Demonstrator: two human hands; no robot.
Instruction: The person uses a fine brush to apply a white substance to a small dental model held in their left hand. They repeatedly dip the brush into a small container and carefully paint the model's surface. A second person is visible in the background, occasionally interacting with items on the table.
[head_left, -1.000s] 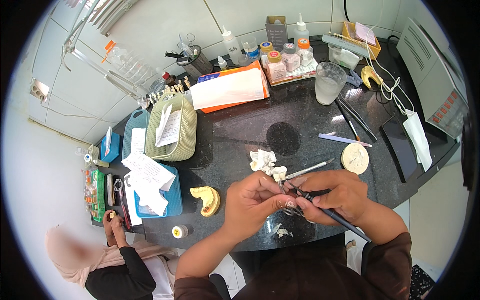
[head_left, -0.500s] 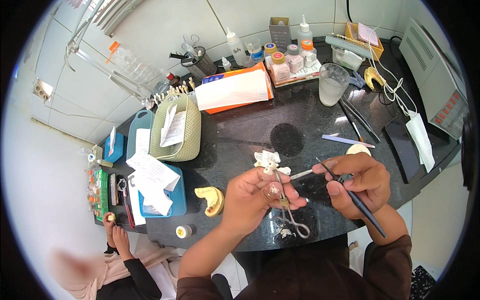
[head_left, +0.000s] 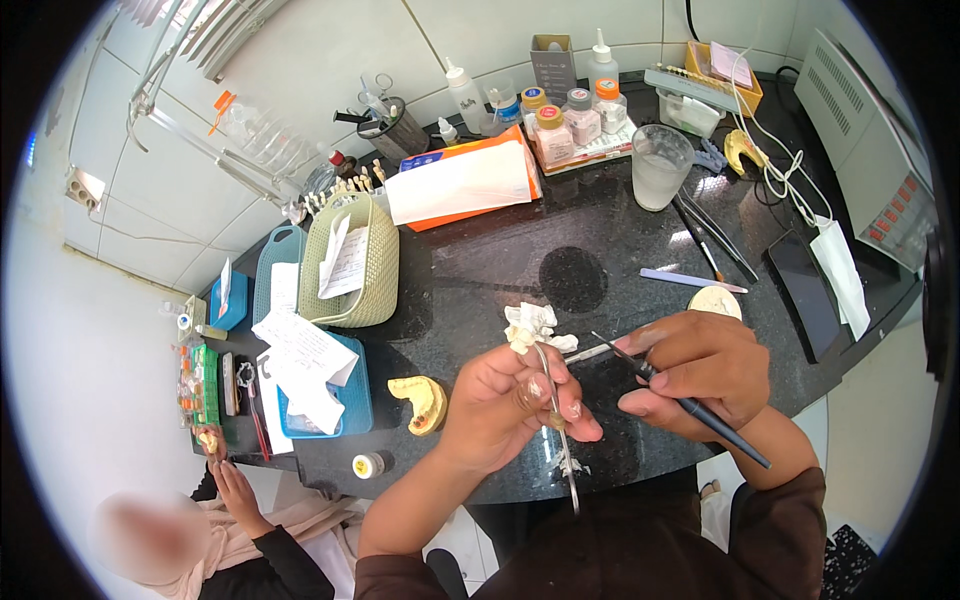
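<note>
My left hand (head_left: 500, 405) is closed round a pair of locking forceps (head_left: 566, 452), whose handles hang edge-on below my fingers. At the jaws is a small cream tooth-shaped piece (head_left: 519, 339), just in front of a crumpled white tissue (head_left: 535, 318) on the bench. In my right hand (head_left: 705, 370) is a slim dark-handled instrument (head_left: 726, 432), its thin tip pointing left toward the piece, a short gap away. A silvery rod (head_left: 592, 352) also sticks out from the right fingers; its other end is hidden. White scraps (head_left: 572, 466) lie below the forceps.
A yellow dental cast (head_left: 418, 404) and a small white jar (head_left: 368, 465) stand left of my hands. Beyond are baskets with papers (head_left: 352, 260), powder bottles (head_left: 583, 118), a cloudy cup (head_left: 661, 168), tweezers (head_left: 722, 237) and a phone (head_left: 804, 296). A co-worker's hands (head_left: 232, 490) work at lower left.
My left hand has turned the forceps, so their ring handles now show edge-on and the piece sits slightly lower left. My right hand has rolled knuckles-up. The co-worker's hands have shifted down.
</note>
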